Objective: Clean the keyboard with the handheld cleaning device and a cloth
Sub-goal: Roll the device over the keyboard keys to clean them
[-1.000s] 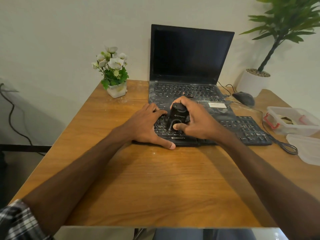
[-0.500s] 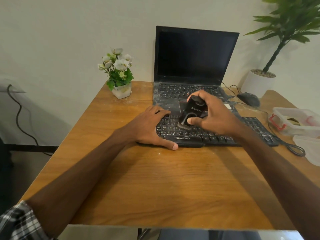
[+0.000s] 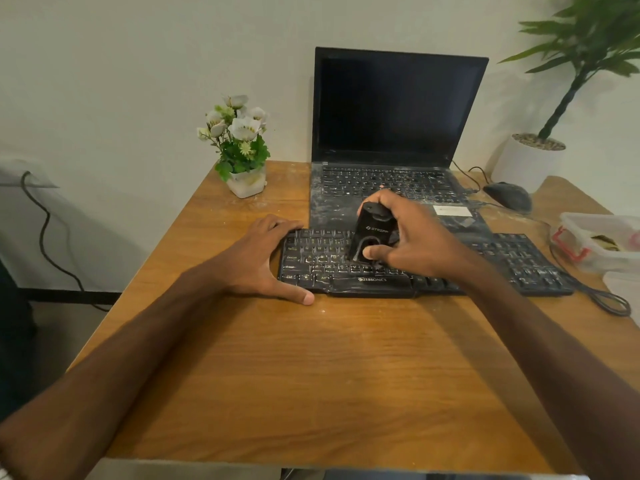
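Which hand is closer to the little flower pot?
Left. The left hand rests at the left end of the keyboard, just in front of the flower pot; the right hand holds the cleaning device farther right, over its middle.

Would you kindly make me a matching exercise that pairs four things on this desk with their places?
Things:
1. handheld cleaning device
2. left hand
3. mouse
4. flower pot

Places:
A. left of the laptop, near the wall
B. gripped by the right hand, over the keyboard
C. right of the laptop, beside the white planter
D. resting on the keyboard's left end

Pairs: 1-B, 2-D, 3-C, 4-A.
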The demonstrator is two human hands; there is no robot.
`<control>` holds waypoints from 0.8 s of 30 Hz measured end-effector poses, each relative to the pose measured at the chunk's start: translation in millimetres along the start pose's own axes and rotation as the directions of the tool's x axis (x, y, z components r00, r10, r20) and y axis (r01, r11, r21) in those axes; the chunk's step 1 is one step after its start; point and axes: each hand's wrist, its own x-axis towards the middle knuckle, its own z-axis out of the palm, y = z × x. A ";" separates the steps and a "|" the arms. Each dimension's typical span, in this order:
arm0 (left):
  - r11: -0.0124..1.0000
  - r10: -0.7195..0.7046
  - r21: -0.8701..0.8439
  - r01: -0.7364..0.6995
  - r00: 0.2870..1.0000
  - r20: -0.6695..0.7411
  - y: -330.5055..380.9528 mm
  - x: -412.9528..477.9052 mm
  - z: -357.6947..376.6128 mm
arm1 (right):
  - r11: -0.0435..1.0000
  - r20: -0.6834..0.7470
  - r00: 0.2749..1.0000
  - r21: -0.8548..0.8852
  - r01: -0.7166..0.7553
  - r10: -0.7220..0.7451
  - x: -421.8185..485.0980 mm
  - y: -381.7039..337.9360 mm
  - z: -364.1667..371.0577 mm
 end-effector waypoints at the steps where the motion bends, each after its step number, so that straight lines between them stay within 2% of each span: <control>1: 1.000 -0.002 -0.007 0.002 1.000 -0.003 -0.8 0.7 0.8 | 1.000 0.000 1.000 0.007 0.004 -0.004 0.6 -0.1 1.0; 6: 1.000 0.011 -0.025 -0.012 0.999 -0.034 -3.4 3.3 3.4 | 0.999 0.000 1.000 0.051 0.008 -0.008 2.2 -1.0 8.5; 14: 0.999 0.006 -0.034 -0.007 0.999 -0.044 0.3 3.4 4.0 | 0.995 -0.087 0.994 0.070 0.076 -0.070 11.8 -21.4 39.6; 19: 0.999 -0.025 -0.048 0.025 1.000 0.001 -0.9 3.4 1.0 | 0.969 -0.193 0.980 0.248 0.007 0.042 9.0 -14.1 26.9; 24: 0.996 0.000 -0.084 0.009 0.994 0.113 -7.2 2.4 -8.3 | 0.987 -0.162 0.986 0.159 -0.022 0.049 1.0 -2.6 -12.9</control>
